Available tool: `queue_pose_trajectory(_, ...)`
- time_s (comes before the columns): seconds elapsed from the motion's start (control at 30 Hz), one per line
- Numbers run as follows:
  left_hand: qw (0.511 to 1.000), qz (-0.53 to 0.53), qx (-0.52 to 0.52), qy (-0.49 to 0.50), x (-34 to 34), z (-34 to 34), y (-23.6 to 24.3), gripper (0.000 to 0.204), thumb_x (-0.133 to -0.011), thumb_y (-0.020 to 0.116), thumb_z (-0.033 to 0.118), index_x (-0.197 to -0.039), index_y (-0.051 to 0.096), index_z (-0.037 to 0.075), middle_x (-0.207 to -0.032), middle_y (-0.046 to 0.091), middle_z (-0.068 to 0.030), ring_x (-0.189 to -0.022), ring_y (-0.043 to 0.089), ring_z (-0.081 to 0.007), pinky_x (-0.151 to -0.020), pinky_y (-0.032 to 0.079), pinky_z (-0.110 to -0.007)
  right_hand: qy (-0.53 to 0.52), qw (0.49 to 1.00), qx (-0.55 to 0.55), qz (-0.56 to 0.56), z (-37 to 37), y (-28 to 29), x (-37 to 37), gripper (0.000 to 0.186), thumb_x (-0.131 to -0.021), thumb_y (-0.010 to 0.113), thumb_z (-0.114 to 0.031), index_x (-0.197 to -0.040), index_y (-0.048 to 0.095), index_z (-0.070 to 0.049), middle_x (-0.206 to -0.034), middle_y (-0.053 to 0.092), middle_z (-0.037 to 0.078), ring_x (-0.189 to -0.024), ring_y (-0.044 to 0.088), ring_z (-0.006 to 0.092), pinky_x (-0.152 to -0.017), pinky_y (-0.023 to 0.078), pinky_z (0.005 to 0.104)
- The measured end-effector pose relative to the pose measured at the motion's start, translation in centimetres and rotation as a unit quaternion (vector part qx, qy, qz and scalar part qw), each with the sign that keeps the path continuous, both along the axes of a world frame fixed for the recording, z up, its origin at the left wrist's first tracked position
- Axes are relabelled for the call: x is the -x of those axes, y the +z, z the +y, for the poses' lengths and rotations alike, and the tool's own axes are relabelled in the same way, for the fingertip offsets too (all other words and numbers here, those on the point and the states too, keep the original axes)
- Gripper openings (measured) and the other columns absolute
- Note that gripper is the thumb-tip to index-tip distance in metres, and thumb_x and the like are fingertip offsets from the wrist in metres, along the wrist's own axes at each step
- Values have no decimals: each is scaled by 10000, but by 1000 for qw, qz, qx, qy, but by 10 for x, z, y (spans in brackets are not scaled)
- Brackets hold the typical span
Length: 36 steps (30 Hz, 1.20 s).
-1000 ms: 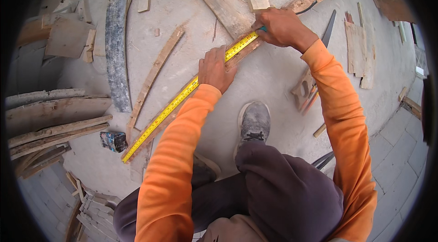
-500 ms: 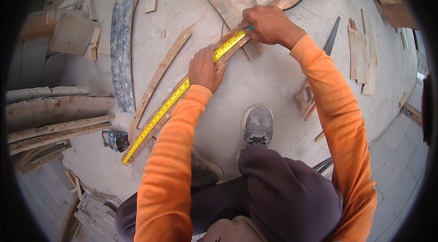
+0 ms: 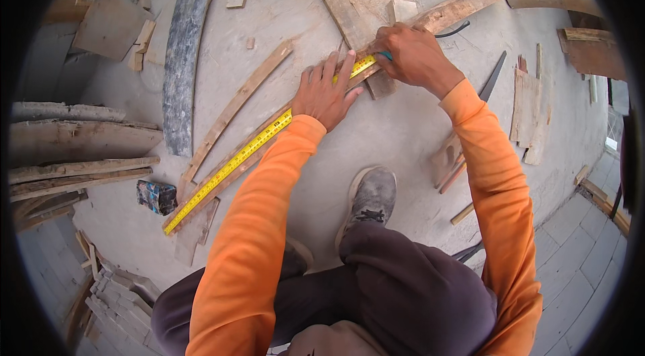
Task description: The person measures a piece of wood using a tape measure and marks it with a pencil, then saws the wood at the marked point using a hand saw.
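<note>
A long wooden plank (image 3: 463, 7) runs diagonally across the floor from lower left to upper right. Along it lies the yellow blade of a tape measure (image 3: 232, 171), stretched out to the plank's lower left end. My left hand (image 3: 324, 94) rests flat over blade and plank, fingers spread. Further up the plank, my right hand (image 3: 418, 57) is closed around the tape measure's case. Only a teal bit of that case shows; the rest is hidden by my fingers.
A handsaw (image 3: 494, 75) lies right of my right forearm. Left of the plank are a thin wood strip (image 3: 238, 101), a grey-stained board (image 3: 181, 67) and a crumpled blue-black packet (image 3: 156, 196). Stacked timber (image 3: 84, 144) stands at far left. My shoe (image 3: 373, 195) is near the plank.
My left hand has slid up the plank toward my right hand, and its fingers have spread. My right hand keeps its grip on the tape measure. The whole view has shifted slightly.
</note>
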<state>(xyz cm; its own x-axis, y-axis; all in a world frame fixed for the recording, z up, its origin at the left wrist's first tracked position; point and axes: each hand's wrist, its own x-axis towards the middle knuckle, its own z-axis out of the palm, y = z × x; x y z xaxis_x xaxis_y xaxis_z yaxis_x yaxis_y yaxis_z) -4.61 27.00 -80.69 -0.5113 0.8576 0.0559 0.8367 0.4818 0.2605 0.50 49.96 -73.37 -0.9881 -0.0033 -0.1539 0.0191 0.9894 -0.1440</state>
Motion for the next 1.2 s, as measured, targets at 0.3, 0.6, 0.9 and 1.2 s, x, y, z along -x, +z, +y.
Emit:
queue_pose_trajectory(0.3,995,53,-74,-39,-5,-8,-15,561,-983,672,330,-1512,491,274,-1459,511,-157,-1171,602,-340,-975,478,-462,2,996,4,93,20,-2,-24,154,-929,673,-226,-969,787,-132,-994,683,20,-1012,654,244,-912,532,450)
queue_pose_trajectory(0.6,993,54,-97,-34,-7,-7,-14,396,-972,689,311,-1353,635,216,-1400,574,-159,-1151,621,-332,-902,501,-457,19,991,-16,133,22,-11,-25,139,-918,699,-224,-977,780,-128,-993,658,31,-997,634,228,-903,508,419)
queue_pose_trajectory(0.9,992,76,-86,-45,-6,-7,-18,396,-967,699,297,-1346,639,198,-1421,584,-133,-1182,626,-307,-876,515,-445,70,973,-9,219,36,-28,-31,258,-912,744,-273,-1091,732,-87,-1057,664,49,-999,625,238,-868,492,378)
queue_pose_trajectory(1.2,991,82,-97,-45,-6,-8,-21,365,-958,710,290,-1309,655,206,-1496,569,-111,-1168,648,-297,-827,534,-431,141,961,-25,236,54,-40,-41,567,-883,782,-470,-1286,650,-94,-1143,652,85,-1060,592,284,-907,498,406)
